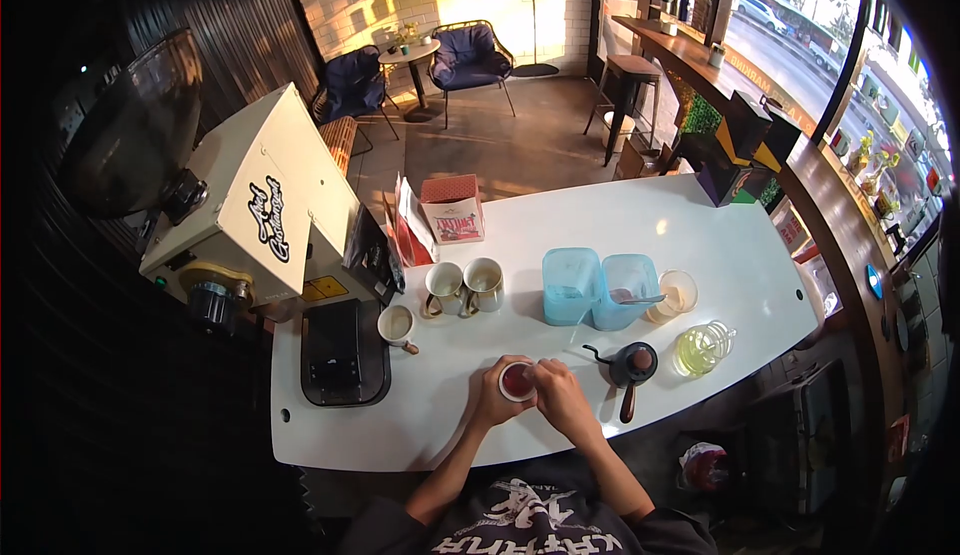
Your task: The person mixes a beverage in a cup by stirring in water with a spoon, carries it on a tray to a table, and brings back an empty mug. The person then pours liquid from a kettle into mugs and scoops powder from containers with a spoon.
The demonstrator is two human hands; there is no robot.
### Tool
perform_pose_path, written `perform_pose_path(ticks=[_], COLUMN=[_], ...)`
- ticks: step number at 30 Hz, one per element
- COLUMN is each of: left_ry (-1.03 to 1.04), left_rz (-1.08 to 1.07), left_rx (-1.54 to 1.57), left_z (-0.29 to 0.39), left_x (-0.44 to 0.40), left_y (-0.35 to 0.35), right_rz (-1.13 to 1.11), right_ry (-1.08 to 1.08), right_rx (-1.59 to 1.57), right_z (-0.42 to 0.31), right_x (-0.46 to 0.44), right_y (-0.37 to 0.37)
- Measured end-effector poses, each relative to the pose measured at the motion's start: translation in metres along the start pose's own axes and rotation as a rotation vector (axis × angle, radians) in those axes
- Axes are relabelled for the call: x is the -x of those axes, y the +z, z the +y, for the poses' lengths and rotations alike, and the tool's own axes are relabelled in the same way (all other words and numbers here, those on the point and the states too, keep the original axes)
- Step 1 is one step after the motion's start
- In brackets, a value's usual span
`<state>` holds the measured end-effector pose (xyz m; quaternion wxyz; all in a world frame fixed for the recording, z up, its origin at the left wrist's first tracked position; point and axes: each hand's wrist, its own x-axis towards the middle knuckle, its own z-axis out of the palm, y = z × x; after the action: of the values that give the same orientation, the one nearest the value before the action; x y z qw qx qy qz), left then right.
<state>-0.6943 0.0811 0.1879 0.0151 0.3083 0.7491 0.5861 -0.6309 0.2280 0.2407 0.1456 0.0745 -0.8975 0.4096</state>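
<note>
A small white cup point(517, 382) with dark red contents stands at the front middle of the white table. My left hand point(494, 393) is wrapped round its left side. At the cup's right rim, the fingers of my right hand point(556, 391) are pinched together; what they hold, if anything, is too small to make out. Just right of my hands sits a dark kettle point(634, 363) with a wooden handle. Behind them are two light blue containers point(571, 288) point(625, 293), the right one with a spoon across it.
Three mugs point(397, 325) point(444, 290) point(483, 285) stand left of centre, near a black scale point(345, 353) and a cream grinder point(260, 205). A glass pot point(703, 349) and glass cup point(676, 296) are at right. Behind are a red-and-white box point(452, 209) and a dark box point(741, 160).
</note>
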Motion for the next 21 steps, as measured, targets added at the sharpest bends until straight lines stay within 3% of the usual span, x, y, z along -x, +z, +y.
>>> perform_pose_path(ticks=[6, 9, 16, 21], left_ry=[-0.019, -0.081, 0.001, -0.031], left_rz=[0.016, -0.023, -0.034, 0.016], left_rx=[0.068, 0.092, 0.031, 0.043], left_z=[-0.007, -0.017, -0.019, -0.018], left_x=[-0.012, -0.011, -0.013, -0.011], left_y=[-0.001, -0.006, -0.007, -0.005], right_rz=[0.069, -0.121, -0.155, -0.057], right_ry=[0.014, -0.06, -0.051, -0.04], right_rx=[-0.08, -0.038, 0.017, -0.051], right_z=[0.008, 0.012, 0.009, 0.005], right_x=[-0.007, -0.004, -0.018, -0.029], right_y=[0.011, 0.014, -0.004, 0.002])
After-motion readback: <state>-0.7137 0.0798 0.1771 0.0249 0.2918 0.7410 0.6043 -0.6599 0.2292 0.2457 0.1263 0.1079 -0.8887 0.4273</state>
